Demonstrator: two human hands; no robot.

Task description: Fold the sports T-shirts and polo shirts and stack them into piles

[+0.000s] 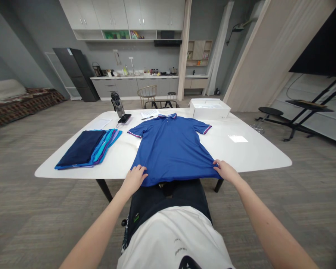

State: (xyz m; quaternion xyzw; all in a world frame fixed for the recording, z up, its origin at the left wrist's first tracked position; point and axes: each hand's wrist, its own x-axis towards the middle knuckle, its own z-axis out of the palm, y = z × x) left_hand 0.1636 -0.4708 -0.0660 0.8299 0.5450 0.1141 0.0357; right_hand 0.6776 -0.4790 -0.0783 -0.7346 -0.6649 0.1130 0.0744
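Head view: A blue polo shirt (173,145) lies spread on the white worktop (257,155), directly in front of the person. The collar points toward the far edge; both short sleeves extend outward, each with a striped cuff. The lower hem projects past the near edge of the worktop, and shallow creases cross the lower part of the fabric.

The left hand (134,180) holds the left corner of the hem between thumb and fingers. The right hand (225,171) pinches the right corner in the same manner. The hands are set apart by the width of the hem.

A stack of folded garments (85,147), dark navy on top with blue, turquoise and purple layers below, lies on the left side of the worktop. Behind it are a sheet of paper (100,123), a bottle (118,106) standing upright and a dark phone-like device (124,119). A pen (147,118) and printed papers (149,113) lie near the collar. A white box (210,109) stands at the far right, beyond the right sleeve.
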